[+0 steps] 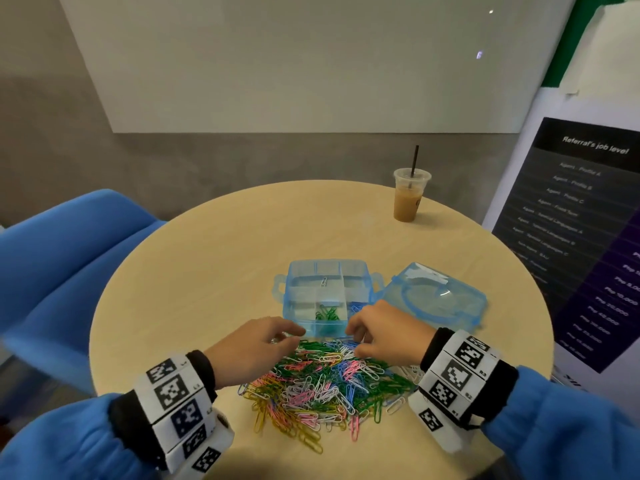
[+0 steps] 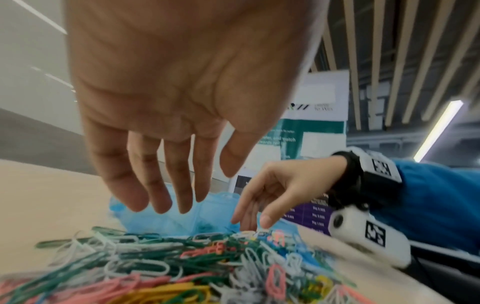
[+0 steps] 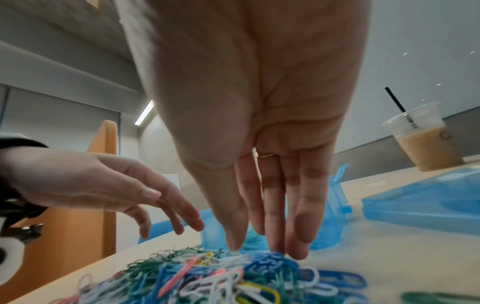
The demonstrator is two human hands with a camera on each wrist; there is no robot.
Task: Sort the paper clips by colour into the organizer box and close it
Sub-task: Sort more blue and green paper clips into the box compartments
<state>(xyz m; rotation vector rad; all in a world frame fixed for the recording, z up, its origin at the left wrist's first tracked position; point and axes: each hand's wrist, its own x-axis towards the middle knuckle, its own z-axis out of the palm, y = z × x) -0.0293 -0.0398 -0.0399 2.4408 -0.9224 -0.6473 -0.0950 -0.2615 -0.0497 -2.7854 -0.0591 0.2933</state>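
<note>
A heap of mixed paper clips (image 1: 325, 382) in green, white, pink, yellow and blue lies at the near side of the table. Behind it stands the open clear-blue organizer box (image 1: 294, 289), with green clips (image 1: 327, 313) in a near compartment, blue clips (image 1: 356, 308) beside them and one white clip (image 1: 323, 281) further back. Its lid (image 1: 436, 296) lies to the right. My left hand (image 1: 287, 336) hovers over the heap's far left edge, fingers loosely spread (image 2: 182, 195), holding nothing. My right hand (image 1: 356, 337) points straight down, its fingertips (image 3: 298, 253) touching blue clips at the heap's far edge.
An iced coffee cup (image 1: 410, 195) with a straw stands at the far right of the round wooden table (image 1: 207, 258). A blue chair (image 1: 62, 265) is to the left and a poster stand (image 1: 581, 237) to the right.
</note>
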